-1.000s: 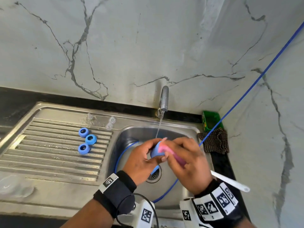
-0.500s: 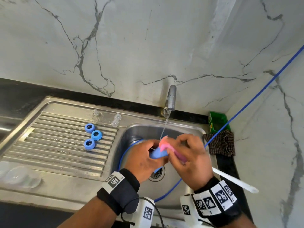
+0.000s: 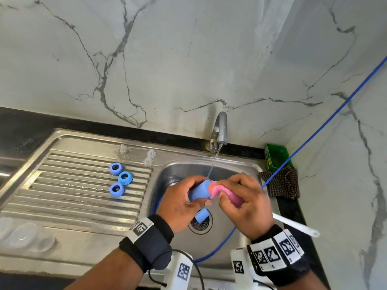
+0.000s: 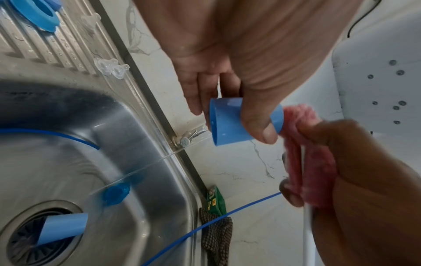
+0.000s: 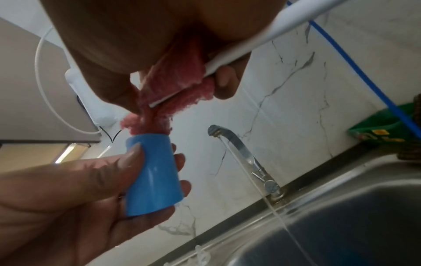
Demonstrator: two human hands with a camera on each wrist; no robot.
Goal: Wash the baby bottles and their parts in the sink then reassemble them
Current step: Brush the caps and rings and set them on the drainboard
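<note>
While water runs thinly from the tap [image 3: 221, 127] at upper centre of the head view, my left hand [image 3: 178, 204] curls thumb and fingers around a blue cap [image 3: 199, 190] at mid-frame over the sink [image 3: 236, 235]. My right hand [image 3: 247, 204] pinches the pink brush [image 3: 227, 194], its fluffy head pushed into the cap's open end, its white handle [image 3: 297, 225] sticking out toward the right edge. Another blue cap [image 4: 62, 228] lies on the drain at lower left of the left wrist view. Three blue rings [image 3: 122, 178] sit on the drainboard at centre left, clear teats [image 3: 149, 156] just above them.
</note>
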